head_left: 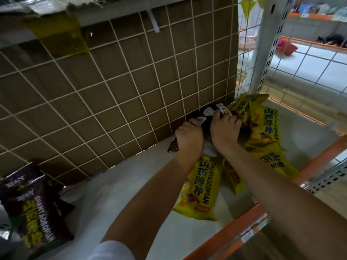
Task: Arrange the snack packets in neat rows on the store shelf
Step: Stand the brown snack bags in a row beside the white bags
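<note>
Both hands reach to the back of the white shelf [146, 186], where dark snack packets [206, 119] stand against the wire grid. My left hand [189, 136] grips the left side of these dark packets, fingers curled over their top edge. My right hand [225, 128] grips their right side, thumb and fingers around the top. Yellow snack packets [262, 132] lean in a loose pile just right of my right hand. Another yellow packet [199, 190] lies flat under my forearms. Two dark packets [35, 209] lie at the shelf's left end.
A white wire grid [112, 81] with brown cardboard behind it closes the back of the shelf. An orange rail [244, 228] edges the shelf front and right side. A perforated white upright [266, 44] stands at the right. An upper shelf [56, 8] overhangs.
</note>
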